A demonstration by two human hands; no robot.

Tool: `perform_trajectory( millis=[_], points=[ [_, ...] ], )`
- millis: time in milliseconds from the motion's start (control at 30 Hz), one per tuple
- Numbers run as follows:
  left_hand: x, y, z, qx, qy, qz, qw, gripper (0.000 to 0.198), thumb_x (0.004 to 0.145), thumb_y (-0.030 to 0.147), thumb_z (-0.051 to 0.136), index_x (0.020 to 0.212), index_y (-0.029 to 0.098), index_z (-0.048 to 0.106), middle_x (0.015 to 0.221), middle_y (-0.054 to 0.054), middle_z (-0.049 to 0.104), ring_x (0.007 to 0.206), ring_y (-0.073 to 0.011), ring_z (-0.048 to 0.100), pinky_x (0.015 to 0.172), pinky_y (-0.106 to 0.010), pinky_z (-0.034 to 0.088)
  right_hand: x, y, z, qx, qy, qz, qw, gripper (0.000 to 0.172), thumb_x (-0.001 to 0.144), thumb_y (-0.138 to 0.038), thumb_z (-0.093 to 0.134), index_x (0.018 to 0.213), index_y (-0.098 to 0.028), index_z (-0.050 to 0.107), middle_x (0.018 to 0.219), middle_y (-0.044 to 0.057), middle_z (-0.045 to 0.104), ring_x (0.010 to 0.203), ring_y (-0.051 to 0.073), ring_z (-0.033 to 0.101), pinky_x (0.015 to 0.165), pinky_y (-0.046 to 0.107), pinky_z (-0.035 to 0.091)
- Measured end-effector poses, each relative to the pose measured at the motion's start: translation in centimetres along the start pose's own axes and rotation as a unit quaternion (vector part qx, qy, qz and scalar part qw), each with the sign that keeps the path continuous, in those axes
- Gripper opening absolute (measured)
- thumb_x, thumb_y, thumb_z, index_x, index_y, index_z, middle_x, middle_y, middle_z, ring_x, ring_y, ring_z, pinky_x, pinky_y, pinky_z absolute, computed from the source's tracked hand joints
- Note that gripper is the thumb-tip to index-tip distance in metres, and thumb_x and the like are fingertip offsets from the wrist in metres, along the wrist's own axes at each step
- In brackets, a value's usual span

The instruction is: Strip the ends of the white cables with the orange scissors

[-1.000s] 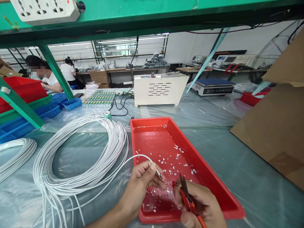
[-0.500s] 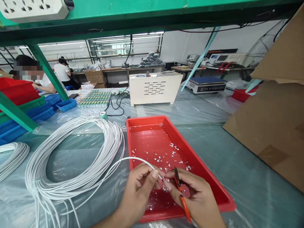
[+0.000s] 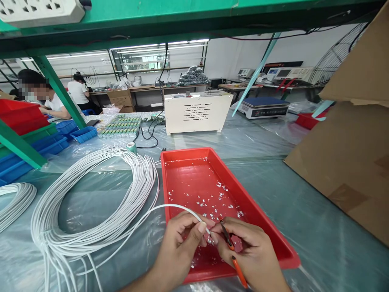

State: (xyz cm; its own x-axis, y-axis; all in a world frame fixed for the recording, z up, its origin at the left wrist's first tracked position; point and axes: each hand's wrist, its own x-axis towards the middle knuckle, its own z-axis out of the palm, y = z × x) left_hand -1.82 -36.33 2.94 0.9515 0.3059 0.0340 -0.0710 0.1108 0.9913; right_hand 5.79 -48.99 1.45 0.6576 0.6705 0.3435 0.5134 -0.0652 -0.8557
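Between the thumb and fingers of my left hand [image 3: 184,245] is a white cable [image 3: 179,207], pinched close to its end. The cable arcs up and left toward a large coil of white cable [image 3: 57,194]. My right hand [image 3: 253,247] is closed around orange-handled pliers [image 3: 240,271], whose dark head points up and away; their exact type is unclear. Its thumb and fingertips meet at the cable's tip, beside the left fingertips. Both hands are over the near part of a red tray [image 3: 185,182], where small silvery scraps [image 3: 221,186] lie scattered.
A green tape roll [image 3: 131,147] sits at the coil's far edge. Behind the tray stand a cream metal box [image 3: 199,113] and a scale [image 3: 263,107]. Cardboard [image 3: 340,174] borders the right; stacked bins [image 3: 24,140] stand left. A green shelf [image 3: 194,20] crosses overhead. Two people sit farther back.
The right fingertips have shifted slightly at the cable's tip, and the pliers have turned a little in the right hand. My left hand still pinches the cable.
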Motion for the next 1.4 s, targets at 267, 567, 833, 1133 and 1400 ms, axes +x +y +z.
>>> perform_trajectory(
  millis=[267,567,833,1133,1400],
  points=[
    [0.2,-0.2,-0.2,-0.088,-0.022,-0.038,0.995,0.016,0.078,0.025,0.061,0.087,0.013,0.065,0.066,-0.002,0.062,0.062,-0.01,0.053,0.063,-0.021,0.042,0.6,0.2,0.3,0.101,-0.012,0.068,0.992,0.012,0.067,-0.016,0.05,0.057,-0.015,0.055,0.053,0.001,0.052,0.048,0.014,0.044,0.045,0.023,0.035],
    [0.3,0.4,-0.8,-0.104,-0.091,-0.037,0.99,0.016,0.08,0.024,0.059,0.087,0.014,0.069,0.073,-0.004,0.06,0.063,-0.0093,0.052,0.063,-0.02,0.04,0.8,0.7,0.0,0.308,-0.092,0.206,0.924,0.014,0.063,-0.023,0.064,0.057,-0.013,0.055,0.049,-0.001,0.049,0.04,0.008,0.033,0.039,0.018,0.027],
    [0.4,0.1,-1.0,-0.12,-0.131,-0.025,0.984,0.016,0.078,0.024,0.06,0.085,0.014,0.07,0.07,-0.004,0.059,0.057,-0.0078,0.046,0.055,-0.02,0.035,0.7,1.2,0.8,0.403,-0.153,0.256,0.865,0.021,0.061,-0.031,0.062,0.053,-0.016,0.049,0.038,-0.007,0.035,0.032,0.006,0.025,0.034,0.017,0.025],
    [0.3,0.1,-0.9,-0.132,-0.021,-0.04,0.99,0.011,0.076,0.024,0.063,0.076,0.014,0.068,0.074,-0.003,0.064,0.06,-0.0085,0.054,0.058,-0.019,0.04,1.0,1.0,-0.3,0.197,-0.043,0.188,0.961,0.014,0.067,-0.024,0.061,0.061,-0.015,0.053,0.053,-0.003,0.046,0.048,0.011,0.038,0.045,0.02,0.03],
    [0.8,0.1,-0.9,-0.2,-0.007,-0.063,0.978,0.011,0.078,0.021,0.061,0.076,0.011,0.061,0.072,-0.003,0.065,0.056,-0.0079,0.058,0.057,-0.018,0.044,1.0,2.4,-1.0,-0.122,-0.005,0.075,0.99,0.019,0.074,-0.02,0.047,0.057,-0.019,0.039,0.054,-0.004,0.034,0.05,0.013,0.034,0.046,0.021,0.028]
  ],
)
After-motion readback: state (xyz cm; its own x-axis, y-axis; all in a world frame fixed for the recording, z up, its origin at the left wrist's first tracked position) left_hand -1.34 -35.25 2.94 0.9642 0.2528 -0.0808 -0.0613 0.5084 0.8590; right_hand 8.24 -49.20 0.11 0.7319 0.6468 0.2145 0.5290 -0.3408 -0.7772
